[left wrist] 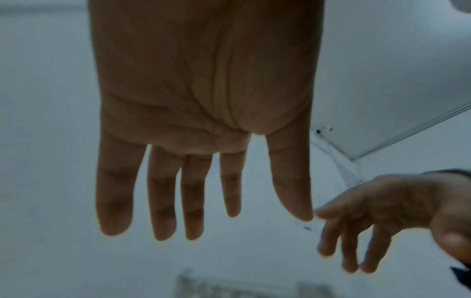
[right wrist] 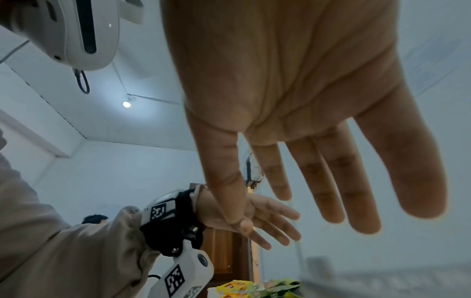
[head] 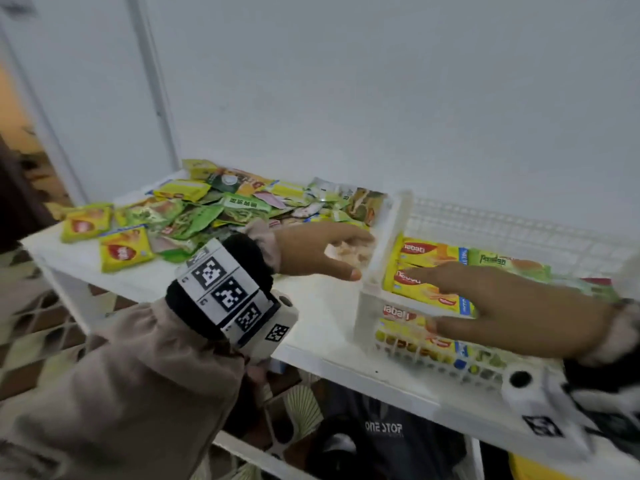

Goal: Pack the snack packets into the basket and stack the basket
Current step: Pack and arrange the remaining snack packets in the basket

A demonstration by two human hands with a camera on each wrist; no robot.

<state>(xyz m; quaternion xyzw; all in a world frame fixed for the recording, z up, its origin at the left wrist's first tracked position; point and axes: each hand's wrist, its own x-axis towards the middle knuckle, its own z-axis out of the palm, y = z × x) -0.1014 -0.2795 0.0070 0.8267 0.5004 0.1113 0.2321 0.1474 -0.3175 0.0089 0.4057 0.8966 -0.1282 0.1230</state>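
Left of the basket [head: 388, 237], your left hand [head: 311, 249] hovers spread and empty beside the loose packets [head: 194, 216]; your right hand [head: 512, 306], flat and empty, lies over the packed ones; grab another

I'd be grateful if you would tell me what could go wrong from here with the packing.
The basket stands near the shelf front edge; a push from either open hand could slide it off. The loose pile of packets reaches the shelf's left edge, so the left hand sweeping through may knock some down. The right hand over the packed packets could disturb them.

White table [head: 322, 306], dark bag [head: 381, 434] beneath, white wall [head: 381, 98].
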